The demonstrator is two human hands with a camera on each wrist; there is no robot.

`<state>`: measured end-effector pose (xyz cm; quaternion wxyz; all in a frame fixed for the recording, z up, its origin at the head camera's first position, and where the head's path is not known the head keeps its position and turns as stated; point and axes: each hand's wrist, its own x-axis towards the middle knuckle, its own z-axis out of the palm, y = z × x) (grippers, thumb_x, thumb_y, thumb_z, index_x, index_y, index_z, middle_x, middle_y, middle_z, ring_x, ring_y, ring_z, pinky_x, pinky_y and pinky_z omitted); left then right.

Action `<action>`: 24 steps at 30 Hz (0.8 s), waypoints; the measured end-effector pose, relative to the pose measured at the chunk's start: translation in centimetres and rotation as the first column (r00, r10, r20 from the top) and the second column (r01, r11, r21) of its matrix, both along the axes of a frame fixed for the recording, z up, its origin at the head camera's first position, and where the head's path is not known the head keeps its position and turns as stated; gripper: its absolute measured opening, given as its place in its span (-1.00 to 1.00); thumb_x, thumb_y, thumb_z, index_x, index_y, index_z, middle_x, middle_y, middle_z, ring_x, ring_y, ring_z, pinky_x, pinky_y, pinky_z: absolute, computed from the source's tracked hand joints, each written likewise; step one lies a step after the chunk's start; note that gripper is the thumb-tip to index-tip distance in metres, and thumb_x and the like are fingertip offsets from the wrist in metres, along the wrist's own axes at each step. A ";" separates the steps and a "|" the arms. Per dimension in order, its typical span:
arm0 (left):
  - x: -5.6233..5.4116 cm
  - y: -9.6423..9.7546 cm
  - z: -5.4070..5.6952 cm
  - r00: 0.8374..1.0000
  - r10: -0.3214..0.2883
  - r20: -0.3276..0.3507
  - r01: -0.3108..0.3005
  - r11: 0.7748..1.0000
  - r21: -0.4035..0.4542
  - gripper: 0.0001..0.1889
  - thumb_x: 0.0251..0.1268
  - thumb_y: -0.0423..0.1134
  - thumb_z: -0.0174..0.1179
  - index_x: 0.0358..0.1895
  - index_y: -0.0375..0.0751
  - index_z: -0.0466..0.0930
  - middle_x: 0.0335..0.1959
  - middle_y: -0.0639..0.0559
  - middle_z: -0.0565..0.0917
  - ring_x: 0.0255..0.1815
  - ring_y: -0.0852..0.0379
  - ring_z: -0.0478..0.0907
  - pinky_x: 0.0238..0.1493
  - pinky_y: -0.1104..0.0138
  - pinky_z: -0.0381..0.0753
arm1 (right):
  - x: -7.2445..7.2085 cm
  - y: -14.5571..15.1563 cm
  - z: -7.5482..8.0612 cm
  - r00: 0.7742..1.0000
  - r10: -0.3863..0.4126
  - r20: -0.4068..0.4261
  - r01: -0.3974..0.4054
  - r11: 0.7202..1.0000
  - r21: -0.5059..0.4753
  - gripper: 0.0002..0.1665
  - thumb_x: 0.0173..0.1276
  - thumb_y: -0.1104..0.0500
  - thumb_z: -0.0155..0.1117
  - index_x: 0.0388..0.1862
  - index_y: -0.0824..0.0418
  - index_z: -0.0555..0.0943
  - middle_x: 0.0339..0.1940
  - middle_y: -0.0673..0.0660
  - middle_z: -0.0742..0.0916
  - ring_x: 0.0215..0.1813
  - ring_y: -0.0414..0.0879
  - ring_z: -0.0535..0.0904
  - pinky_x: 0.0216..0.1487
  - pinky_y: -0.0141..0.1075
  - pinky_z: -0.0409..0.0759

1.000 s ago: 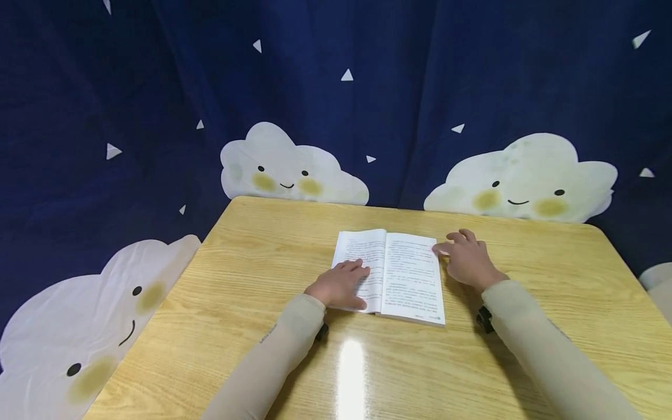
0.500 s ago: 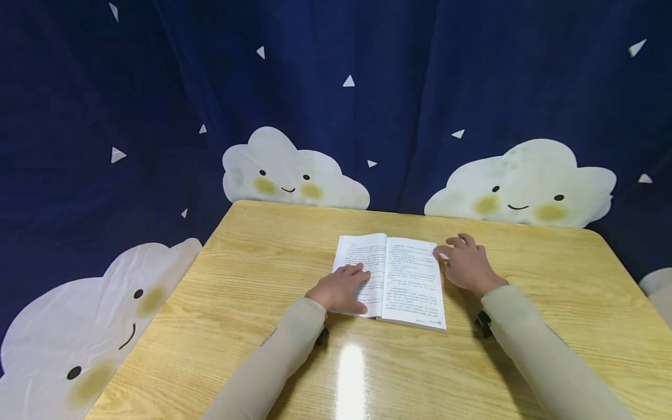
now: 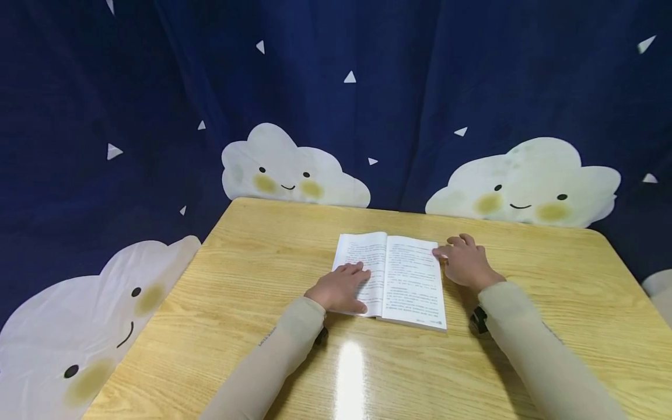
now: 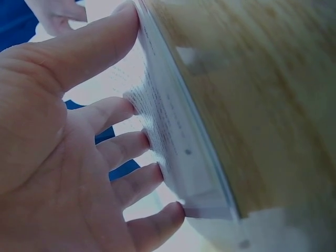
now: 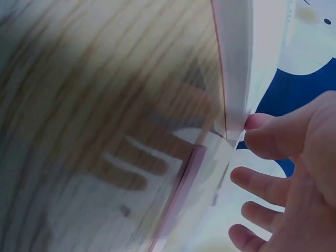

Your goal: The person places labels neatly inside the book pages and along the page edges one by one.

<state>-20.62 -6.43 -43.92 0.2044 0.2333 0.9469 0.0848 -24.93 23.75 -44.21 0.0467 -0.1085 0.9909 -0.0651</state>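
An open book [image 3: 412,280] with printed white pages lies on the wooden table. Across the lower part of its left page rests my left hand [image 3: 340,287], fingers spread. In the left wrist view the fingertips [image 4: 170,210] and thumb touch the page near its edges. At the upper right corner of the right page is my right hand [image 3: 465,262]. The right wrist view shows its thumb and index tips [image 5: 256,122] close together at the corner of the page block [image 5: 236,68], while the other fingers are loosely bent in the air. Both pages lie down, slightly curved at the spine.
The glossy wooden table [image 3: 262,245] reflects a bright light strip near its front. Behind it hangs a dark blue curtain [image 3: 315,76] with white clouds and triangles. Both forearms wear beige sleeves, with a dark strap [image 3: 479,319] at the right wrist.
Both hands and the book keep nearly the same places. Only the head view shifts slightly.
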 end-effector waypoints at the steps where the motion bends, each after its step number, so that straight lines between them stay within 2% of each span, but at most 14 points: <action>1: 0.0 0.0 0.1 1.000 0.000 0.001 0.000 1.000 -0.003 -0.17 0.27 0.11 0.28 0.57 0.12 0.13 0.65 0.08 0.03 0.66 -0.01 0.01 0.61 0.11 0.15 | 0.0 0.0 0.0 1.000 0.001 -0.003 -0.001 1.000 0.000 -0.49 0.41 0.27 -0.02 0.27 0.09 0.61 0.41 0.45 0.43 0.48 0.50 0.10 0.30 0.47 0.20; 6: 0.1 0.1 0.1 1.000 -0.003 0.002 0.003 1.000 -0.001 -0.17 0.27 0.12 0.28 0.57 0.12 0.13 0.65 0.08 0.04 0.66 -0.01 0.01 0.61 0.09 0.16 | -0.1 1.1 0.4 1.000 0.008 0.015 -0.008 0.999 -0.032 -0.43 0.32 0.31 0.04 0.32 0.10 0.57 0.41 0.49 0.41 0.46 0.52 0.10 0.25 0.51 0.21; 9: 0.2 0.1 0.1 1.000 -0.006 0.009 0.006 1.000 0.011 -0.16 0.27 0.12 0.28 0.57 0.11 0.13 0.65 0.07 0.03 0.66 -0.02 0.01 0.60 0.08 0.16 | -0.1 2.3 1.0 1.000 0.003 0.002 -0.003 0.998 -0.063 -0.48 0.39 0.27 0.09 0.34 0.14 0.54 0.40 0.49 0.42 0.44 0.53 0.13 0.20 0.54 0.24; 13: 0.3 0.0 0.2 1.000 0.007 0.005 -0.007 1.000 0.010 -0.16 0.26 0.12 0.29 0.57 0.11 0.13 0.65 0.07 0.04 0.66 -0.02 0.01 0.60 0.08 0.17 | 0.0 3.5 2.0 0.999 -0.007 -0.033 0.003 0.993 -0.117 -0.49 0.41 0.29 0.01 0.33 0.17 0.53 0.36 0.46 0.47 0.43 0.54 0.15 0.17 0.55 0.25; 15: 0.2 -0.1 0.2 1.000 0.009 -0.002 -0.009 1.000 0.007 -0.17 0.26 0.12 0.29 0.56 0.11 0.14 0.65 0.07 0.04 0.65 -0.03 0.02 0.60 0.09 0.17 | 0.1 4.1 2.3 0.999 -0.011 -0.041 0.006 0.991 -0.137 -0.44 0.34 0.33 -0.05 0.31 0.18 0.54 0.35 0.46 0.49 0.44 0.54 0.14 0.16 0.56 0.23; 24: 0.2 0.1 0.3 1.000 0.010 0.003 -0.010 1.000 0.021 -0.17 0.26 0.12 0.28 0.56 0.10 0.15 0.65 0.06 0.05 0.65 -0.03 0.02 0.60 0.08 0.17 | 0.9 5.8 1.8 0.998 -0.052 -0.030 0.049 0.993 -0.108 -0.50 0.34 0.30 0.00 0.23 0.25 0.59 0.28 0.48 0.54 0.39 0.53 0.18 0.13 0.54 0.26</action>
